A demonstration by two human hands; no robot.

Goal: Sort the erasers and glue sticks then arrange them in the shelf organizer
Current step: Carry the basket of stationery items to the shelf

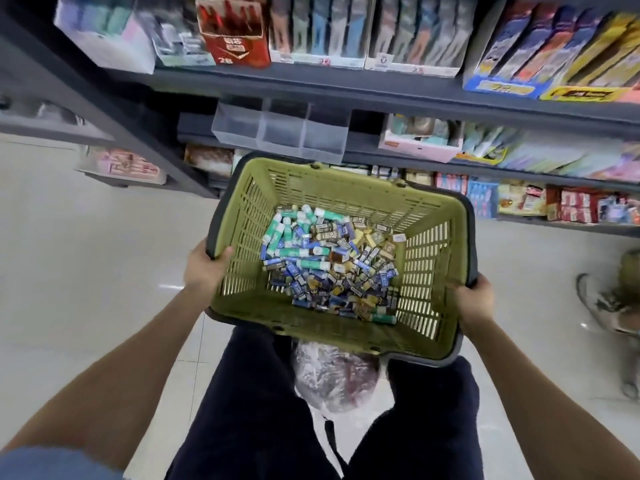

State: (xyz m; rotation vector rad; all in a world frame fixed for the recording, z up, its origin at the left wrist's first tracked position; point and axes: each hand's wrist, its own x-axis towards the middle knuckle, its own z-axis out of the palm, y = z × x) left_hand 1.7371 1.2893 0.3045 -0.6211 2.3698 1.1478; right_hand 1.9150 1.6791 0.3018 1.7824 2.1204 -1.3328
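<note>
Head view, my only feed. Left hand (205,268) grips the left rim of the basket (242,216), fingers curled round the edge near the close corner. Right hand (473,299) grips the right rim the same way, also near the close corner. So I read both hands as clamped on the basket, which is carried between them above the person's legs (249,393) in dark trousers. The basket is olive green with slatted walls, and a dark handle is folded down round its rim. All the task stock sits loose in one pile on the basket floor. The glue sticks (294,233), teal-and-white tubes, lie mostly on the far-left side of the pile, with one stray at the near-right edge. The erasers (363,271), small blocks in blue, yellow and brown sleeves, fill the middle and right, touching the tubes and mixed in with them. The organizer (280,131), clear plastic with three compartments in a row, sits on a shelf (346,88) edge just beyond the basket's far rim. Boxed goods line the shelves, too blurred for me to read. A plastic-wrapped bundle (332,379) lies on the floor between the legs. Someone's shoe (595,296) shows at the right edge.
</note>
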